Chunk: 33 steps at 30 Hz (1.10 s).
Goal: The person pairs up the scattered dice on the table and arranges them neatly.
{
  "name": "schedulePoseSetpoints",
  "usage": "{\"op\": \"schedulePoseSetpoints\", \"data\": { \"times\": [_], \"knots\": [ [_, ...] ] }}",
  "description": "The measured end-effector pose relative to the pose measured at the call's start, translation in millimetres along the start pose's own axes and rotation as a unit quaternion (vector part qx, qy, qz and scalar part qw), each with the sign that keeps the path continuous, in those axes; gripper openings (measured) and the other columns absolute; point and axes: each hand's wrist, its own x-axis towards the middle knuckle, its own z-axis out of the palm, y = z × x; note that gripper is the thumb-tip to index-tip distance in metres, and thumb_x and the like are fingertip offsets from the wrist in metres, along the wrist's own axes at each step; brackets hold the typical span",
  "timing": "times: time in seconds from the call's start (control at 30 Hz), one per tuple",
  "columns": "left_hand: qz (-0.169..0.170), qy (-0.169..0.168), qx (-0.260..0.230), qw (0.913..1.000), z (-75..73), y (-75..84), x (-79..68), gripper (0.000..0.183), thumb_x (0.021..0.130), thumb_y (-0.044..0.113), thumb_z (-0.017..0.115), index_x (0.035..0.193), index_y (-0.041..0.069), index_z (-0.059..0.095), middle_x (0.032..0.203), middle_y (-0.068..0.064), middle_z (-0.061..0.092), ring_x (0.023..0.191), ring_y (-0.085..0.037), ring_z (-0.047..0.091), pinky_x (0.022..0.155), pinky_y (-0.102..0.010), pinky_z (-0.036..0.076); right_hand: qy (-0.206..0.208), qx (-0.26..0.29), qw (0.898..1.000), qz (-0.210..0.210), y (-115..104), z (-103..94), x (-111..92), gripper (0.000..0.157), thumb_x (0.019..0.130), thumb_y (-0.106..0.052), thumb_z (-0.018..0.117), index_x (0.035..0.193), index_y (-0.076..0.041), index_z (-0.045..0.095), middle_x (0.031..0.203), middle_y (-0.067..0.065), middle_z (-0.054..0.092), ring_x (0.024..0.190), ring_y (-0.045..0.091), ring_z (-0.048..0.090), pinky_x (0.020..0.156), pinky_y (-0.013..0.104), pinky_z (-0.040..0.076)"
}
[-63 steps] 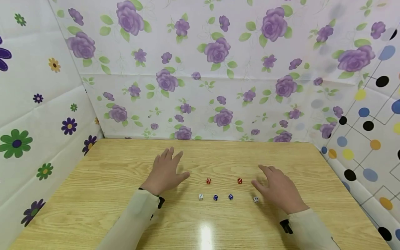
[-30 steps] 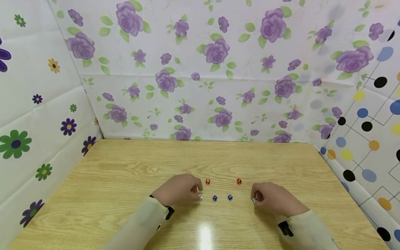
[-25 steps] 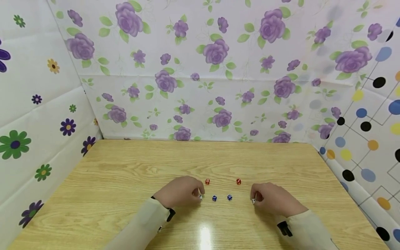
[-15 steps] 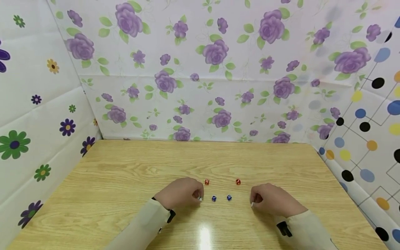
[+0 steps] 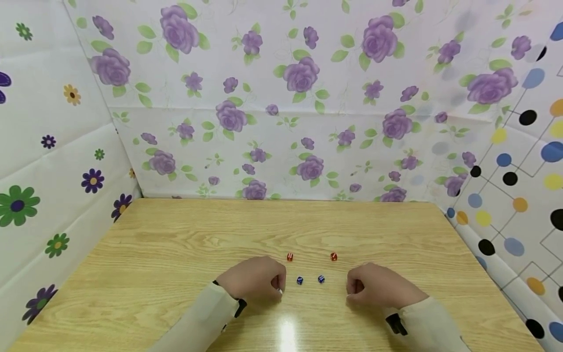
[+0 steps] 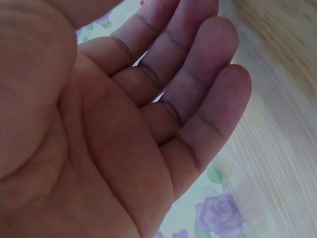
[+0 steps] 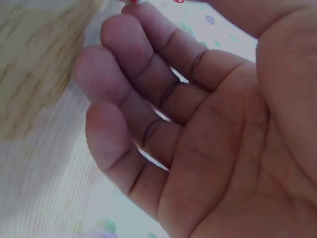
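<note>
L hand is pinching white die, R hand pinching 2nd white die, mostly hidden; btwn them, blue dice are sitting on surface, red dice lying farther.

Your bare right hand fills most of the right wrist view, palm towards the camera, with your four fingers bent forward side by side and narrow bright gaps between them. The base of your thumb crosses the upper right. By the tip of your topmost finger you have a small white object with a red patch, mostly cut off; near it shows a sliver of a red, white-marked object. To the left lies your pale wood-grained table. Beyond the table's washed-out edge you see white cloth printed with purple flowers and green leaves.
</note>
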Motion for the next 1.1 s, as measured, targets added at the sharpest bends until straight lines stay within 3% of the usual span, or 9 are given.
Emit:
{"op": "schedulePoseSetpoints", "data": {
  "times": [0.23,0.5,0.8,1.1],
  "knots": [
    [0.002,-0.012,-0.008,0.9999,1.1,6.0,-1.3,0.016,0.091,0.008,0.075,0.087,0.023,0.069,0.081,0.015,0.062,0.072,-0.002,0.055,0.071,-0.023,0.050,-0.025,0.011,0.999,-0.023,-3.9,1.1,0.7,0.019,0.094,-0.030,0.077,0.080,-0.029,0.064,0.074,-0.014,0.059,0.064,0.003,0.051,0.062,0.026,0.044],
    [0.000,-0.019,-0.007,0.9998,-2.1,5.9,-3.6,0.019,0.089,0.005,0.074,0.090,0.023,0.071,0.085,0.014,0.063,0.075,-0.003,0.055,0.072,-0.023,0.050,-0.042,0.031,0.998,-0.044,-2.8,-1.7,-0.3,0.014,0.095,-0.013,0.072,0.093,-0.026,0.069,0.081,-0.015,0.061,0.068,0.003,0.053,0.064,0.025,0.046],
    [0.013,-0.016,0.003,0.9998,-0.9,6.6,-0.8,0.016,0.090,0.005,0.076,0.090,0.021,0.074,0.087,0.016,0.066,0.077,0.001,0.058,0.074,-0.022,0.052,-0.049,0.030,0.997,-0.050,-4.4,0.5,0.7,0.017,0.094,-0.010,0.072,0.088,-0.025,0.068,0.080,-0.015,0.060,0.068,0.002,0.051,0.064,0.024,0.046],
    [0.004,-0.028,-0.001,0.9996,-0.6,10.0,-2.1,0.018,0.089,0.006,0.075,0.085,0.023,0.072,0.082,0.015,0.064,0.072,-0.001,0.057,0.070,-0.022,0.050,-0.064,0.043,0.996,-0.043,-5.5,1.9,0.1,0.014,0.093,-0.011,0.073,0.088,-0.023,0.068,0.079,-0.014,0.060,0.069,0.002,0.051,0.064,0.024,0.046]
  ]
}}
